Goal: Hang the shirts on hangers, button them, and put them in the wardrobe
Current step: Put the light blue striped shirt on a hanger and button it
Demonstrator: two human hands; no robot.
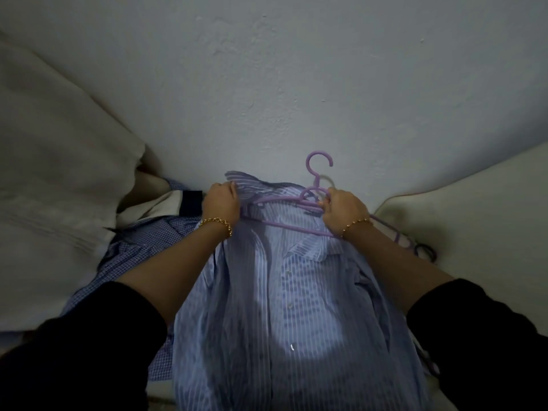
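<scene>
**On the pale sheet, near edge: shirt laid flat, both hands at its far end**

Black sleeves [89,351] nearest. The striped shirt [284,307] lies front up, placket down the middle, collar end away from the person. A checked shirt [133,244] sits partly under it on the left. Left hand [221,204], grip closed, fingers curled on the shirt's shoulder edge. Right hand [345,212], grip closed round the purple hangers [316,180], which lie across the collar area with hooks pointing to the wall [296,84]. Gold bracelet on each wrist.
</scene>
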